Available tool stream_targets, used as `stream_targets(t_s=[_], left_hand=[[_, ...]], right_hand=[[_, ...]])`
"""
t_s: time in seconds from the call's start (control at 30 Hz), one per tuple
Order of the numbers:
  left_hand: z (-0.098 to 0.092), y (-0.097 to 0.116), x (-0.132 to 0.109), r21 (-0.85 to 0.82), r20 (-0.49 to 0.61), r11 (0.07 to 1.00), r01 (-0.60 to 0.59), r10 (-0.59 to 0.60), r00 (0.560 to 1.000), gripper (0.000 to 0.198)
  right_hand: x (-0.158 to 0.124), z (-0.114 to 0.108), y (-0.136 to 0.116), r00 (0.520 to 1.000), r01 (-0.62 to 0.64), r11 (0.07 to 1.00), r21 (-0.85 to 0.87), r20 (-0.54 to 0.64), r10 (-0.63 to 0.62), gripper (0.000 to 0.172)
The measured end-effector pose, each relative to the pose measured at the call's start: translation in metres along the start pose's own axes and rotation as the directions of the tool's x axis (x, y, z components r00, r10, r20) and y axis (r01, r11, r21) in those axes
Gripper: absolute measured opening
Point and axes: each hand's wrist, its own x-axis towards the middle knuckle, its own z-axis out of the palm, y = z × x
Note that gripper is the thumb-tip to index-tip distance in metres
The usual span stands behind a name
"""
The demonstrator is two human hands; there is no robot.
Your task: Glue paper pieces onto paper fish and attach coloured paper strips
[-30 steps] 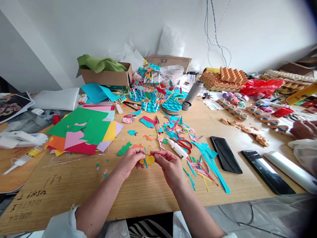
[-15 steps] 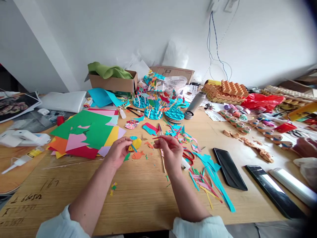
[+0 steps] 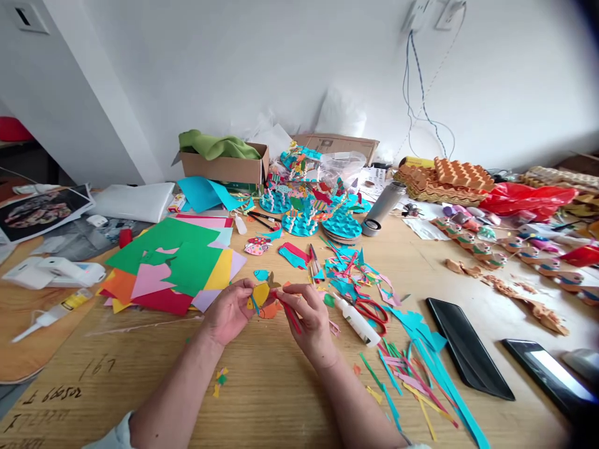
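Observation:
My left hand (image 3: 228, 312) pinches a yellow paper fish (image 3: 261, 294) with a blue fin at its edge. An orange paper scrap (image 3: 269, 310) lies under the fish, partly hidden by it. My right hand (image 3: 309, 321) holds a thin red strip (image 3: 290, 315), probably paper, and its tip reaches the yellow fish. Close to my right hand stand a white glue bottle (image 3: 356, 321) and red-handled scissors (image 3: 372, 315).
Colored paper sheets (image 3: 168, 262) are stacked left of my hands on the wooden table (image 3: 262, 380). Paper scraps litter the right side. Teal paper crafts (image 3: 299, 224) stand behind, with black trays (image 3: 468, 349) at right and a row of small crafts (image 3: 491, 249) beyond.
My hands have come closer together, and the red strip now meets the yellow fish. The whole scene has shifted right and down in the view.

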Motion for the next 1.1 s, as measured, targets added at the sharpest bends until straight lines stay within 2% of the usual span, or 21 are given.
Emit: stream_targets(t_s=[0.2, 0.3, 0.33, 0.37, 0.43, 0.5, 0.53, 0.57, 0.7, 0.87, 1.1], left_hand=[[0.000, 0.006, 0.000, 0.094, -0.132, 0.994, -0.048, 0.060, 0.989, 0.009], [0.004, 0.011, 0.001, 0.131, -0.197, 0.990, -0.046, 0.072, 0.978, 0.008], [0.006, 0.012, 0.001, 0.137, -0.217, 0.989, -0.052, 0.081, 0.973, 0.007], [0.008, 0.012, 0.001, 0.143, -0.231, 0.988, -0.055, 0.087, 0.969, 0.007], [0.010, 0.012, -0.001, 0.158, -0.248, 0.986, -0.060, 0.099, 0.964, 0.007], [0.011, 0.012, -0.002, 0.178, -0.248, 0.983, -0.054, 0.098, 0.964, 0.007], [0.011, 0.011, -0.002, 0.192, -0.248, 0.980, -0.049, 0.097, 0.964, 0.008], [0.011, 0.010, -0.003, 0.209, -0.248, 0.977, -0.044, 0.097, 0.964, 0.008], [0.013, 0.007, -0.003, 0.288, -0.246, 0.957, -0.035, 0.109, 0.963, 0.013], [0.018, 0.000, -0.003, 0.339, -0.215, 0.938, -0.071, 0.151, 0.965, 0.015], [0.020, -0.008, -0.003, 0.340, -0.102, 0.936, -0.088, 0.130, 0.986, 0.014]], right_hand=[[-0.002, 0.003, 0.000, 0.994, -0.070, 0.996, 0.057, 0.092, 0.065, 0.027], [-0.001, 0.004, 0.003, 0.964, -0.263, 0.942, 0.208, 0.093, 0.249, 0.028], [0.001, 0.004, 0.005, 0.929, -0.370, 0.877, 0.307, 0.096, 0.358, 0.028], [0.003, 0.004, 0.006, 0.874, -0.474, 0.769, 0.428, 0.125, 0.470, 0.030], [0.007, 0.001, 0.007, 0.743, -0.608, 0.457, 0.649, 0.261, 0.616, 0.039], [0.011, -0.003, 0.007, 0.648, -0.658, 0.178, 0.732, 0.429, 0.629, 0.051], [0.012, -0.004, 0.006, 0.618, -0.678, 0.096, 0.728, 0.494, 0.612, 0.056], [0.013, -0.005, 0.005, 0.595, -0.702, 0.060, 0.710, 0.538, 0.597, 0.060], [0.012, -0.003, -0.001, 0.546, -0.777, 0.124, 0.617, 0.562, 0.621, 0.061], [0.011, -0.001, -0.002, 0.472, -0.827, 0.110, 0.552, 0.573, 0.670, 0.054], [0.009, -0.001, -0.001, 0.491, -0.828, 0.192, 0.526, 0.517, 0.701, 0.039]])
